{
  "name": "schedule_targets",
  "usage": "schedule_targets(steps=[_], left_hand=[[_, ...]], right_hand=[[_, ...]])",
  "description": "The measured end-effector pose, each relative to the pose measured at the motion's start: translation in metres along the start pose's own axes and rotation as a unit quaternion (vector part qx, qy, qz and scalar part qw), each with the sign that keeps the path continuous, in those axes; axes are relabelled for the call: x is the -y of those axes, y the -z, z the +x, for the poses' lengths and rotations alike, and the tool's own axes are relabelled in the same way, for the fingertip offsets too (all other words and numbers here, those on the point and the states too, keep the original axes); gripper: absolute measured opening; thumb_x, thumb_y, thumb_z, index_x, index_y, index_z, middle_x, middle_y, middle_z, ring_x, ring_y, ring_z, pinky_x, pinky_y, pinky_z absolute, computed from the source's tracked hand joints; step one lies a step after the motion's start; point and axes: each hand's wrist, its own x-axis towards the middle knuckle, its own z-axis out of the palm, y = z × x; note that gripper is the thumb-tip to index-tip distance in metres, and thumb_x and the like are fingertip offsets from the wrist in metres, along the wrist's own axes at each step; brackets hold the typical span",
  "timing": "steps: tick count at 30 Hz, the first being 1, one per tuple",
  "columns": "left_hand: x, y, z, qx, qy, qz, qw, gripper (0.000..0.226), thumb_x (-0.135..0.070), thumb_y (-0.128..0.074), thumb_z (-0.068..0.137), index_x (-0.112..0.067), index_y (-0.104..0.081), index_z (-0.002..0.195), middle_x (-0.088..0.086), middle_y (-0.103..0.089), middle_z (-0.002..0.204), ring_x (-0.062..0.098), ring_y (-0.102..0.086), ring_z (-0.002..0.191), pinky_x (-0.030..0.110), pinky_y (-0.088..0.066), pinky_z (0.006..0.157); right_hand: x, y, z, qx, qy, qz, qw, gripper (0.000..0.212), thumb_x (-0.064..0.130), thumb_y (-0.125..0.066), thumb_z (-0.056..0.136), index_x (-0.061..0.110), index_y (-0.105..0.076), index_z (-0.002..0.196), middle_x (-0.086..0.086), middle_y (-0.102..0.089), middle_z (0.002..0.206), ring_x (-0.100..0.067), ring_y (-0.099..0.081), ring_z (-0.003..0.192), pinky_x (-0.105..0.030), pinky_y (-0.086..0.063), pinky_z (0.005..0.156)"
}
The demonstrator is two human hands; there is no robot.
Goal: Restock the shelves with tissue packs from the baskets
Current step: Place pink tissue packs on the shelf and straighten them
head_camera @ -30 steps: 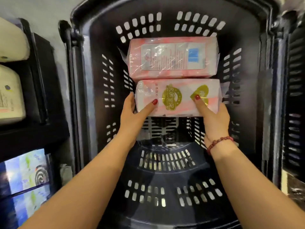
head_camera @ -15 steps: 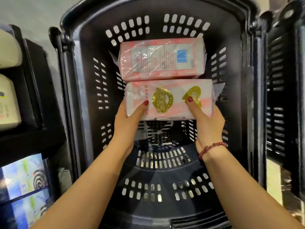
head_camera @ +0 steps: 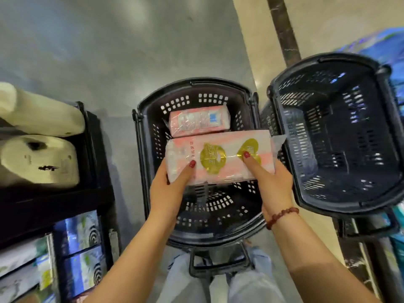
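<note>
Both hands hold one pink tissue pack [head_camera: 218, 158] with gold shapes on it. The left hand [head_camera: 168, 193] grips the left end and the right hand [head_camera: 273, 186] grips the right end. Each thumb lies on top and the other fingers curl under.

The pack is up in the air over the middle black basket [head_camera: 150, 136], and its right end sticks out past the basket's rim. A second pink pack [head_camera: 199, 121] lies inside that basket at the far end, just behind the held one. Another dark basket [head_camera: 317, 136] sits right beside it on the right.

A red bead bracelet [head_camera: 282, 216] is on the right wrist. On the left stands a black shelf [head_camera: 43, 204] — big white packs [head_camera: 39, 160] lie on its upper level, and blue and white packs [head_camera: 83, 228] stand on the level below. The floor [head_camera: 109, 51] is grey. Light blue jeans [head_camera: 251, 285] show at the bottom.
</note>
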Motion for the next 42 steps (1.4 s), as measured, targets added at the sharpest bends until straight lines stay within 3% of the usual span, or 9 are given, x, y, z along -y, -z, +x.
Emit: schedule_targets(steps=[4, 8, 13, 19, 25, 30, 36, 40, 42], left_hand=[[-0.045, 0.0, -0.057, 0.031, -0.026, 0.036, 0.999, 0.046, -0.044, -0.072, 0.078, -0.034, -0.06, 0.121, -0.011, -0.07, 0.11, 0.012, -0.066, 0.103, 0.042, -0.05, 0.095], [-0.082, -0.007, -0.115, 0.075, -0.061, 0.07, 0.993, 0.045, -0.048, -0.07, 0.08, -0.039, -0.059, 0.122, -0.016, -0.068, 0.112, 0.007, -0.064, 0.106, 0.038, -0.048, 0.097], [-0.109, -0.033, -0.173, 0.063, -0.087, 0.089, 0.99, 0.05, -0.055, -0.073, 0.071, -0.041, -0.062, 0.117, -0.017, -0.07, 0.105, 0.009, -0.064, 0.102, 0.04, -0.049, 0.096], [-0.123, -0.088, -0.247, 0.075, -0.16, 0.14, 0.974, 0.055, -0.065, -0.07, 0.064, -0.037, -0.066, 0.112, -0.017, -0.071, 0.101, 0.01, -0.065, 0.099, 0.04, -0.05, 0.093], [-0.127, -0.162, -0.339, 0.093, -0.252, 0.177, 0.947, 0.049, -0.075, -0.064, 0.06, -0.036, -0.069, 0.088, -0.014, -0.072, 0.083, 0.01, -0.066, 0.085, 0.037, -0.052, 0.079], [-0.148, -0.221, -0.413, 0.148, -0.342, 0.214, 0.903, 0.026, -0.06, -0.063, 0.073, -0.036, -0.063, 0.081, -0.015, -0.065, 0.074, 0.004, -0.059, 0.071, 0.026, -0.038, 0.055], [-0.187, -0.279, -0.487, 0.218, -0.436, 0.207, 0.848, 0.03, -0.063, -0.061, 0.074, -0.034, -0.063, 0.069, -0.013, -0.066, 0.069, 0.008, -0.061, 0.067, 0.026, -0.036, 0.052], [-0.213, -0.313, -0.528, 0.256, -0.492, 0.174, 0.814, 0.034, -0.061, -0.061, 0.076, -0.03, -0.056, 0.062, -0.012, -0.053, 0.058, 0.012, -0.048, 0.059, 0.028, -0.03, 0.051], [-0.227, -0.327, -0.548, 0.288, -0.515, 0.145, 0.794, 0.03, -0.059, -0.061, 0.076, -0.031, -0.056, 0.065, -0.013, -0.051, 0.056, 0.006, -0.047, 0.057, 0.026, -0.029, 0.05]], right_hand=[[0.043, 0.034, -0.055, -0.028, 0.015, -0.015, 0.999, 0.026, 0.03, -0.08, 0.071, 0.019, -0.072, 0.094, 0.006, -0.074, 0.091, -0.005, -0.069, 0.08, -0.017, -0.051, 0.065], [0.079, 0.073, -0.102, -0.061, 0.042, -0.058, 0.996, 0.055, 0.057, -0.079, 0.056, 0.019, -0.073, 0.097, 0.004, -0.074, 0.088, -0.014, -0.069, 0.084, -0.033, -0.054, 0.071], [0.123, 0.125, -0.155, -0.091, 0.108, -0.041, 0.989, 0.034, 0.037, -0.078, 0.072, 0.02, -0.073, 0.101, 0.008, -0.073, 0.087, -0.004, -0.067, 0.078, -0.023, -0.05, 0.066], [0.14, 0.211, -0.199, -0.136, 0.138, 0.004, 0.981, 0.044, 0.062, -0.076, 0.056, 0.03, -0.074, 0.086, 0.009, -0.075, 0.085, -0.014, -0.07, 0.085, -0.046, -0.056, 0.081], [0.152, 0.323, -0.251, -0.181, 0.187, 0.057, 0.964, 0.04, 0.059, -0.079, 0.062, 0.026, -0.075, 0.085, 0.004, -0.075, 0.083, -0.02, -0.071, 0.084, -0.049, -0.056, 0.079], [0.175, 0.41, -0.303, -0.249, 0.269, 0.07, 0.928, 0.015, 0.04, -0.076, 0.072, 0.028, -0.071, 0.078, 0.01, -0.074, 0.081, -0.011, -0.07, 0.079, -0.045, -0.057, 0.08], [0.208, 0.485, -0.357, -0.336, 0.341, 0.088, 0.873, 0.027, 0.046, -0.074, 0.073, 0.024, -0.071, 0.088, 0.006, -0.073, 0.084, -0.015, -0.068, 0.085, -0.038, -0.057, 0.077], [0.236, 0.522, -0.392, -0.37, 0.4, 0.095, 0.833, 0.034, 0.051, -0.074, 0.069, 0.026, -0.072, 0.091, 0.002, -0.074, 0.09, -0.02, -0.068, 0.089, -0.049, -0.054, 0.084], [0.25, 0.536, -0.409, -0.394, 0.43, 0.079, 0.809, 0.027, 0.052, -0.074, 0.07, 0.032, -0.072, 0.089, 0.001, -0.074, 0.089, -0.02, -0.068, 0.088, -0.047, -0.055, 0.081]])
